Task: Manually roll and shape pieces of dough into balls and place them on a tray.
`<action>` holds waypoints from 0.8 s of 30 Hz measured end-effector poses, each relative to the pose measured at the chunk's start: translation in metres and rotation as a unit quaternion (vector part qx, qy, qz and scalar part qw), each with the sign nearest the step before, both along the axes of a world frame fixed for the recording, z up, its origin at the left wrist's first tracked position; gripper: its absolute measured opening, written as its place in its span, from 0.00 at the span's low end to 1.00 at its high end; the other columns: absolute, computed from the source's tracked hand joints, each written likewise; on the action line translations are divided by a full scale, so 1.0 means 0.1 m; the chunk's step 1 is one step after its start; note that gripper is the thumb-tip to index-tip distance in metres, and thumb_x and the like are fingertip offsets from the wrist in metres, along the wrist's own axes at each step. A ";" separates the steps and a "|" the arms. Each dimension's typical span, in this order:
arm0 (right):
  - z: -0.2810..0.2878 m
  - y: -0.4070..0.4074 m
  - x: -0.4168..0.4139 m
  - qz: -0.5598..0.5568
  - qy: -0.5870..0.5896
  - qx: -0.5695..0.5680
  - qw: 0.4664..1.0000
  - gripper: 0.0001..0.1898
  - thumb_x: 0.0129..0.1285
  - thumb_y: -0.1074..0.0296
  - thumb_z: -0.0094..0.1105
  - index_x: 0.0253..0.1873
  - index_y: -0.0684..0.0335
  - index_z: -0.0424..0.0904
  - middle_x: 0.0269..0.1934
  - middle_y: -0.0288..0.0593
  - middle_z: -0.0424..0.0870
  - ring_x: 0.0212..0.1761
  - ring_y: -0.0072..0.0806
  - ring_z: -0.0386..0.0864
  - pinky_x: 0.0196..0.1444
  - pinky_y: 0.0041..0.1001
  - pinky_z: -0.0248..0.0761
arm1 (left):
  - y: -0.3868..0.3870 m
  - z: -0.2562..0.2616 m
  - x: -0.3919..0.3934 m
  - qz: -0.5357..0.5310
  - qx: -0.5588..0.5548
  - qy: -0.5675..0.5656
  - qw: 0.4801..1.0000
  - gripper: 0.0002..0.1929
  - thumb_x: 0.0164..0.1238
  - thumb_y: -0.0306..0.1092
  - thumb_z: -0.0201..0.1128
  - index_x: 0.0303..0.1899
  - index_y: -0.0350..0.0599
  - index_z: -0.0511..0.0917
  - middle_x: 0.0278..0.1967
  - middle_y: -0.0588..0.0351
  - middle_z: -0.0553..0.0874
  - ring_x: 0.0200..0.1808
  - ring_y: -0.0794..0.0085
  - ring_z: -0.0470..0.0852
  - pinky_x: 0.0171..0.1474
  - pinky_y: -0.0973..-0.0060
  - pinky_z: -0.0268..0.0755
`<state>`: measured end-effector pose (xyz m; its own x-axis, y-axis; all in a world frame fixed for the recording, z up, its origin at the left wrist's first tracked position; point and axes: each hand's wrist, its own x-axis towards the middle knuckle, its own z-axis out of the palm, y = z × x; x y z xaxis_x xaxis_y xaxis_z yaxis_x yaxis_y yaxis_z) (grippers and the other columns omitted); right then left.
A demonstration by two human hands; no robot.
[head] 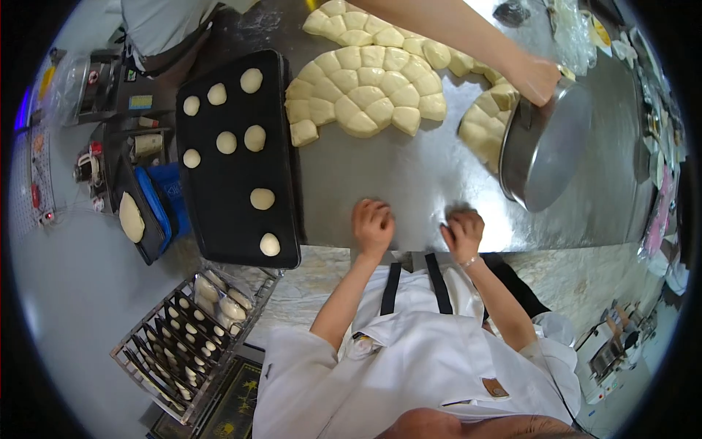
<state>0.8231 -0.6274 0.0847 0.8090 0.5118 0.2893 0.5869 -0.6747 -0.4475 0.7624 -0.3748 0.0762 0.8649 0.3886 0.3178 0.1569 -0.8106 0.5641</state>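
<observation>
My left hand (pixel 373 226) rests on the steel work table (pixel 351 175) near its front edge, with its fingers curled. To the right, my right hand (pixel 463 229) is also curled low over the table, a little blurred; whether dough is under either palm cannot be seen. Beyond my hands lies a large slab of dough portions (pixel 367 88) pressed against each other. Left of my left hand, a black baking tray (pixel 225 219) holds several round dough balls (pixel 262 198), set apart from one another.
At the right, a co-worker's hand (pixel 535 79) grips a tilted steel bowl (pixel 554 148) beside more dough portions (pixel 485 126). Another person's clothing (pixel 164 27) shows at the upper left. A rack (pixel 189 340) of loaded trays stands below the black tray. Plastic bags (pixel 573 38) lie at the upper right.
</observation>
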 end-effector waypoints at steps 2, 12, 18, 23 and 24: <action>-0.05 0.11 0.37 0.077 0.006 -0.037 0.996 0.14 0.54 0.62 0.76 0.42 0.56 0.82 0.45 0.42 0.82 0.49 0.46 0.78 0.53 0.47 0.71 | 0.08 -0.06 0.35 -0.020 -0.010 -0.011 1.000 0.09 0.53 0.27 0.71 0.37 0.46 0.83 0.41 0.50 0.84 0.47 0.50 0.82 0.51 0.50 0.76; -0.02 0.22 0.27 -0.024 -0.001 -0.020 1.000 0.08 0.60 0.71 0.69 0.44 0.60 0.82 0.49 0.46 0.83 0.53 0.46 0.79 0.56 0.43 0.71 | -0.10 -0.11 0.04 -0.020 -0.043 -0.008 0.999 0.10 0.54 0.34 0.71 0.40 0.51 0.83 0.46 0.56 0.85 0.55 0.54 0.82 0.58 0.54 0.74; -0.05 -0.09 0.46 0.025 0.056 -0.095 0.994 0.22 0.62 0.63 0.70 0.57 0.66 0.78 0.59 0.56 0.77 0.57 0.55 0.75 0.60 0.48 0.70 | 0.59 0.09 0.36 -0.053 -0.002 0.072 0.996 0.20 0.55 0.40 0.72 0.50 0.50 0.81 0.52 0.57 0.81 0.57 0.57 0.79 0.57 0.56 0.74; 0.23 0.12 0.05 -0.077 0.068 -0.188 0.977 0.29 0.58 0.60 0.72 0.62 0.65 0.73 0.61 0.57 0.74 0.61 0.60 0.71 0.64 0.51 0.68 | 0.21 0.03 -0.02 0.030 -0.050 0.166 0.984 0.20 0.54 0.38 0.72 0.50 0.49 0.82 0.52 0.56 0.81 0.54 0.56 0.78 0.59 0.57 0.72; 0.19 0.13 0.10 -0.120 0.140 -0.215 0.959 0.28 0.56 0.62 0.73 0.60 0.64 0.75 0.60 0.57 0.75 0.60 0.59 0.73 0.63 0.50 0.70 | 0.10 0.04 0.07 0.058 -0.069 0.140 0.986 0.18 0.55 0.35 0.70 0.48 0.47 0.82 0.50 0.53 0.82 0.54 0.55 0.79 0.58 0.56 0.72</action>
